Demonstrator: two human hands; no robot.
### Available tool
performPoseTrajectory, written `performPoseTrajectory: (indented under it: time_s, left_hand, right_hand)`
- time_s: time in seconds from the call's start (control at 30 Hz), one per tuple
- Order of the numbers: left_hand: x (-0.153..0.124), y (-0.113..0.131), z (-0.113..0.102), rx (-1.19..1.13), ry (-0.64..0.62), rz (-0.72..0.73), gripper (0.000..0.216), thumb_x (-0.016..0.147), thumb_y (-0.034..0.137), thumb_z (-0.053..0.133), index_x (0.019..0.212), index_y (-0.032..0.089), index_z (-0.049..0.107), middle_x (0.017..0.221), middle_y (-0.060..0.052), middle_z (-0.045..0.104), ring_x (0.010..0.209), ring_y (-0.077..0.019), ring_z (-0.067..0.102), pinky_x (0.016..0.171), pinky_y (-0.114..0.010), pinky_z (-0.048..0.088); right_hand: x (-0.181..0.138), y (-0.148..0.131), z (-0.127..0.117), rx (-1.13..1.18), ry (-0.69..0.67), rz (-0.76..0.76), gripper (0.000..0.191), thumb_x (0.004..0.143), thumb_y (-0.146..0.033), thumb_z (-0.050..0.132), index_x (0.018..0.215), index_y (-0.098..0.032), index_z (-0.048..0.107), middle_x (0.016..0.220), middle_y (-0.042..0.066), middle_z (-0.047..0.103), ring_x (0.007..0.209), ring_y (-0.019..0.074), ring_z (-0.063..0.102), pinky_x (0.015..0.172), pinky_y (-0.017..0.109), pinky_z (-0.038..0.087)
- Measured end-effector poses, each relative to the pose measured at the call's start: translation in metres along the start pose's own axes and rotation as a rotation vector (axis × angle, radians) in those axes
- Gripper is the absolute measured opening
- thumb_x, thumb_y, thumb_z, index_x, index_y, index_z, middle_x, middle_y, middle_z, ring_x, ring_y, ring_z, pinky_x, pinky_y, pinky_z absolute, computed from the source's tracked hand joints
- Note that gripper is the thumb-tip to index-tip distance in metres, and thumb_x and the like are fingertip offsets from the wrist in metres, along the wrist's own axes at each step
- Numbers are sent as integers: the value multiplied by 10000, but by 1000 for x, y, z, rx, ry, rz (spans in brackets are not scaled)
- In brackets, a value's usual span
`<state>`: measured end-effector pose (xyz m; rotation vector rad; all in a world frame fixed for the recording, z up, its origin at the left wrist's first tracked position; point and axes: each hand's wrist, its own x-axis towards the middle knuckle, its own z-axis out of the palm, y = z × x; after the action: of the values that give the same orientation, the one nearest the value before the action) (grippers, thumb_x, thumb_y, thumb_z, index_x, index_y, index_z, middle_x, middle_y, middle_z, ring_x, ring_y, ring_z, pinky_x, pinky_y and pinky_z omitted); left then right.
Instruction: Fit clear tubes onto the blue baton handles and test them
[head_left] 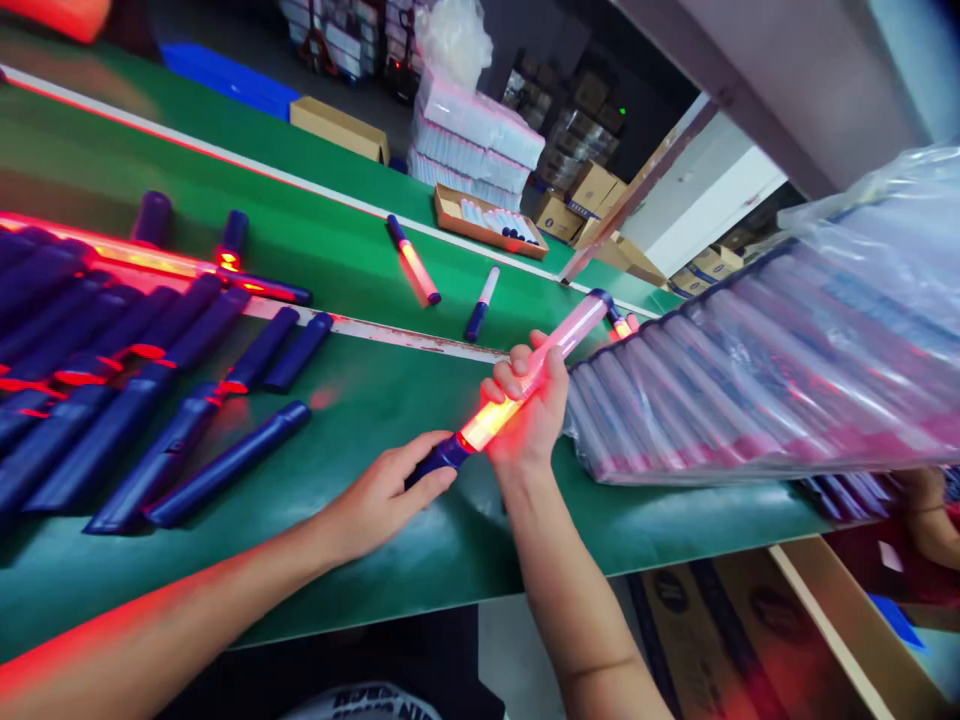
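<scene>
A lit light stick [489,424], glowing red and yellow near its dark blue handle, is held slantwise above the green work surface. My left hand [401,488] grips the blue handle at the lower end. Around the clear tube my right hand [534,405] has its fingers wrapped. The tube's far end carries a dark cap [601,299]. To the left lie many dark blue handles [225,463] in a pile, some glowing red. Close by on the right is a plastic-wrapped stack of clear tubes [697,390] with pink ends.
On the belt beyond lie a glowing light stick [414,260] and an unlit one [482,303]. A shallow cardboard tray [491,225] holds more sticks. Bagged bundles [476,130] and cartons stand behind. At the right edge another person's arm [930,510] shows. An open carton [862,620] sits below the table edge.
</scene>
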<state>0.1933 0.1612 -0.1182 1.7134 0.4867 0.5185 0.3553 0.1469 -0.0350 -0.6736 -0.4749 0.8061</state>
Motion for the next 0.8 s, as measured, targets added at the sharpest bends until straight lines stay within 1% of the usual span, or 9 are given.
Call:
performPoseTrajectory:
  time_s: [0.17, 0.3, 0.43, 0.57, 0.7, 0.77, 0.8]
  left_hand:
    - [-4, 2, -3, 28, 46, 33, 392, 996, 468, 509, 1285, 217, 596, 786, 17, 643, 637, -133, 559, 586, -229, 445]
    - [-2, 5, -2, 46, 55, 41, 381, 989, 449, 520, 1264, 201, 606, 750, 25, 633, 653, -143, 573, 607, -234, 449]
    - [-1, 6, 0, 95, 66, 58, 372, 1003, 444, 500, 1268, 200, 595, 882, -4, 697, 780, -174, 633, 706, -263, 478]
    - [-1, 3, 3, 167, 101, 101, 347, 1014, 422, 486, 1273, 206, 570, 1014, -36, 714, 885, -200, 656, 800, -294, 485]
    - [-4, -3, 5, 261, 130, 142, 313, 1026, 394, 442, 1248, 203, 554, 981, -48, 703, 854, -210, 654, 772, -308, 472]
    - [-6, -5, 5, 282, 150, 138, 327, 1026, 397, 431, 1268, 203, 534, 980, -55, 702, 857, -221, 659, 769, -318, 472]
    - [-7, -6, 5, 280, 158, 137, 338, 1024, 405, 433, 1280, 204, 522, 991, -60, 701, 866, -226, 661, 775, -324, 474]
  right_hand:
    - [-9, 8, 2, 16, -16, -111, 156, 977, -382, 478, 1039, -255, 545, 728, -79, 382, 477, 33, 324, 443, 154, 335]
    - [-13, 9, 4, -1, -10, -125, 166, 985, -396, 480, 1041, -257, 550, 737, -76, 372, 474, 32, 329, 418, 150, 330]
    - [-18, 9, 7, -29, 39, -149, 165, 993, -409, 487, 1028, -256, 537, 741, -76, 371, 474, 28, 332, 413, 144, 330]
    - [-24, 16, 9, -189, 52, -237, 166, 985, -423, 505, 1057, -274, 524, 739, -72, 399, 481, 37, 375, 420, 157, 352]
    - [-27, 23, 10, -290, 57, -286, 176, 984, -450, 501, 1064, -293, 496, 739, -74, 413, 473, 42, 393, 414, 165, 347]
    - [-27, 19, 13, -289, 1, -278, 195, 972, -465, 524, 1061, -294, 495, 729, -78, 431, 466, 46, 410, 423, 176, 371]
    - [-27, 14, 16, -285, -51, -265, 226, 959, -486, 543, 1062, -289, 504, 730, -76, 456, 476, 52, 439, 445, 192, 409]
